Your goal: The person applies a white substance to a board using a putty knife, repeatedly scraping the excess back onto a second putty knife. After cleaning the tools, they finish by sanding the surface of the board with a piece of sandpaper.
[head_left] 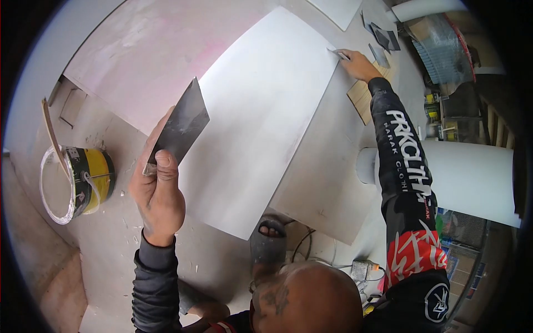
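My left hand (162, 194) is closed around a flat metal scraper blade (186, 119), thumb on its face, raised over the near left edge of a white panel (261, 105). At the panel's far right corner, my right hand (360, 65) grips a small putty knife (340, 53). Its blade tip is at the panel's edge. The panel's surface looks smooth and white, lying on larger boards.
A yellow-and-black bucket (100, 180) with a wooden stick (54, 136) stands at left. Several dark scraper blades (385, 38) lie at the far right, near a wooden board (361, 102). A sandalled foot (269, 230) is by the panel's near edge. A white cylinder (472, 180) is at right.
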Available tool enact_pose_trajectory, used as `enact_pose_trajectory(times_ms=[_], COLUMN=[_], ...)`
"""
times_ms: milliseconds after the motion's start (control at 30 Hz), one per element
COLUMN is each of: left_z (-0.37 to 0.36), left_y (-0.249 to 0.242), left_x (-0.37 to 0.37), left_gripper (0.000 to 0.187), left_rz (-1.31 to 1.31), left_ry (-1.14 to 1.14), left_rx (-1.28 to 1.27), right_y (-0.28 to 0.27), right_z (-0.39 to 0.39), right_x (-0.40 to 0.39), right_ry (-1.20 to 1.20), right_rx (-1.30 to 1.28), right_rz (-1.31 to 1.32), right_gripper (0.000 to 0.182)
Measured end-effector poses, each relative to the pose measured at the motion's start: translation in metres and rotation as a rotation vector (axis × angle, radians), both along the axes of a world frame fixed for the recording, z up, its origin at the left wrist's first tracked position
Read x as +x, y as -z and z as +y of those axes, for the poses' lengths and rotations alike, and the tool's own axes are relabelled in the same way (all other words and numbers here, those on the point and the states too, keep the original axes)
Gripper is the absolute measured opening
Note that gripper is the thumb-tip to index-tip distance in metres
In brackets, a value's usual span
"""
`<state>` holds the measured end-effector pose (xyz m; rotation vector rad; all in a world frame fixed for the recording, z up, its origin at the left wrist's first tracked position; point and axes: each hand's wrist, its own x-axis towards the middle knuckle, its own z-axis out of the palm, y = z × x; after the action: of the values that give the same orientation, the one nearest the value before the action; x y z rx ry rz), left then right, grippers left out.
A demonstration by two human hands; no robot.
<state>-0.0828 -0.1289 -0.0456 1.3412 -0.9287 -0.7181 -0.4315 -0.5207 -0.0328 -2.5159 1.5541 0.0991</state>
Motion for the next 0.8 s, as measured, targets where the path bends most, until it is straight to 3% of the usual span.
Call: enact_pose_trajectory(times_ms=[167,233,500,800], left_z=[0.013,0.008,0.013,0.008], left_y=[0.000,-0.008,-0.018,-0.023], left_x=[0.007,0.005,0.015,0.020], left_gripper=[0.046,0.043,0.042,0.042], left_rz=[0.070,0.191,0.299,0.362], left_ry=[-0.057,-0.087,-0.091,-0.077], left_rx=[0.110,-0.030,-0.010,-0.083], right_y=[-0.004,-0.004,-0.006,-0.017], right_z=[0.044,0.068,0.202,0.354], right_x=[0.009,0.014,0.051,0.091], right_ry=[-0.015,-0.030,0.051,-0.170], right_rx=[0.029,0.068,0.139,0.173], right_rz=[-0.027,-0.050,-0.210,-0.296], right_gripper=[0.046,0.045,0.041,0.042])
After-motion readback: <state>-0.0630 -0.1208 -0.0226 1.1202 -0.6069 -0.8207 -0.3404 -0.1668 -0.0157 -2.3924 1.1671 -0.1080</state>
